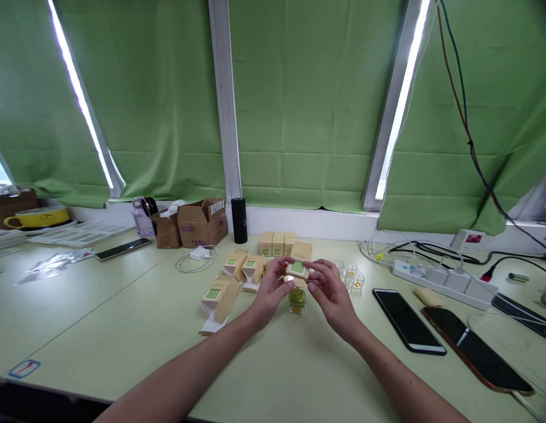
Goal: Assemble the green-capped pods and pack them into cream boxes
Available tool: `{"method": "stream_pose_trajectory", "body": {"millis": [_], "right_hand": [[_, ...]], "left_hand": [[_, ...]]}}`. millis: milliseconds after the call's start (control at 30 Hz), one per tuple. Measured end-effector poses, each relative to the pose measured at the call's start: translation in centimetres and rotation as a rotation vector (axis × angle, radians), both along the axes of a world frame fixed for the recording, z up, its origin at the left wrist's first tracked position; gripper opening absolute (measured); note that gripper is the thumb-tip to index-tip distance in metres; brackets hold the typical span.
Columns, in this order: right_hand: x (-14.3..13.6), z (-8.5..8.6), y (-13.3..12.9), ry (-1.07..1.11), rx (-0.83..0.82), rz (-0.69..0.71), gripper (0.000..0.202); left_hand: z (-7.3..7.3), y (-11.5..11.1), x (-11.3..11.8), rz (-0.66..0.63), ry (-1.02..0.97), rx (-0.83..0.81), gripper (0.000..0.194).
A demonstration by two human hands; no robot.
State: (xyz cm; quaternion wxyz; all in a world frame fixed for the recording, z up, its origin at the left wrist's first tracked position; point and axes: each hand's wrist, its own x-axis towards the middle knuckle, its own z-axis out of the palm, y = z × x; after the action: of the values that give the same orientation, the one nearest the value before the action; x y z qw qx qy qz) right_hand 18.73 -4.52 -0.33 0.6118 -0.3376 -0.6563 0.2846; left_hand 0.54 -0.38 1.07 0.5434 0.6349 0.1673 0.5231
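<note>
Between my two hands is a small kraft cardboard box [301, 254] with a green label, its near end flap open. My left hand [273, 289] grips the box's left side with bent fingers. On the right side, my right hand [331, 292] has its fingers and thumb around the box edge. Just below the box, a small glass jar [296, 301] with a green top stands on the table. Left of my hands lie several similar boxes with open flaps, one of them a box [218, 294] nearest me. Several closed boxes [277, 243] stand in a row behind.
Clear plastic or glass cups [354, 279] sit right of my hands. Farther right are a phone [407, 320], a second phone [475, 346] and a power strip [444, 282]. Behind on the left stand a brown carton [203, 223], a black cylinder [239, 221] and a white charger [199, 253].
</note>
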Motion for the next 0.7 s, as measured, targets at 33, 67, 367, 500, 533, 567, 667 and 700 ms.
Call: {"method": "stream_pose_trajectory", "body": {"millis": [33, 67, 367, 500, 533, 567, 667, 700], "right_hand": [[-0.02, 0.01, -0.02, -0.001, 0.002, -0.001, 0.033], [-0.04, 0.04, -0.04, -0.003, 0.003, -0.001, 0.033], [-0.19, 0.15, -0.15, -0.016, 0.022, 0.002, 0.035], [-0.19, 0.03, -0.1, -0.018, 0.025, 0.004, 0.035], [-0.19, 0.0, -0.08, -0.019, 0.025, 0.005, 0.035], [-0.19, -0.04, -0.06, -0.019, 0.025, 0.006, 0.035], [-0.21, -0.08, 0.0, -0.016, 0.026, -0.004, 0.037], [-0.22, -0.08, 0.01, -0.017, 0.025, -0.01, 0.037]], "left_hand": [[0.02, 0.01, 0.0, 0.002, 0.0, 0.002, 0.048], [0.05, 0.01, 0.01, 0.004, 0.0, 0.006, 0.047], [0.13, -0.07, 0.02, 0.035, 0.018, 0.026, 0.044], [0.17, -0.03, 0.08, 0.041, 0.022, 0.027, 0.043], [0.16, -0.02, 0.1, 0.042, 0.023, 0.029, 0.043], [0.13, -0.02, 0.11, 0.043, 0.025, 0.033, 0.042], [-0.09, -0.01, 0.15, 0.062, 0.041, 0.064, 0.039], [-0.21, -0.01, 0.15, 0.079, 0.052, 0.079, 0.038]]}}
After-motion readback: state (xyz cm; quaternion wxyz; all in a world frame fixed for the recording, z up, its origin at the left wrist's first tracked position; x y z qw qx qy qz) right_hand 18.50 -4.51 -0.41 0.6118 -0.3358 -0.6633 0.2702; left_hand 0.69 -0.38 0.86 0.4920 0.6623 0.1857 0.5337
